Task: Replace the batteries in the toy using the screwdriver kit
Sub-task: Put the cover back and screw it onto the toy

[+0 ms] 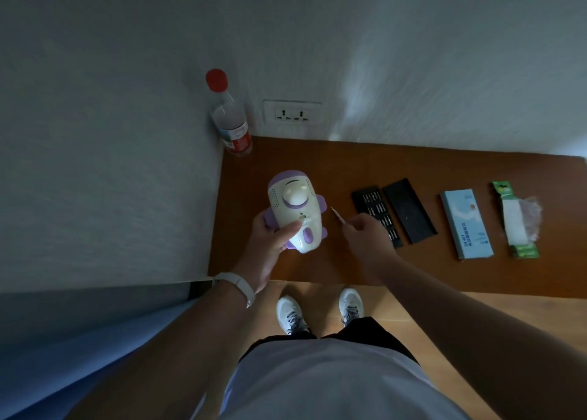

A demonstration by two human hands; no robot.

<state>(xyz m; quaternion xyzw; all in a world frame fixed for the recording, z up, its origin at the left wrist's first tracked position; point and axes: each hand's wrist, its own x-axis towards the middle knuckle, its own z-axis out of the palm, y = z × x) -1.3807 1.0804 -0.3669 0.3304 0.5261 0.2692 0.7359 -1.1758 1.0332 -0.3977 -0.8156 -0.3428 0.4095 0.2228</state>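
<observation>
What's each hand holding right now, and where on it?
Left hand grips the toy by its near end, thumb across the upward face. Right hand pinches the screwdriver by its handle end, tip free, pointing toward the toy.

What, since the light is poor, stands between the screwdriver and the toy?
Nothing visible. The screwdriver in the right hand points at the toy in the left hand; only table shows in the gap.
</observation>
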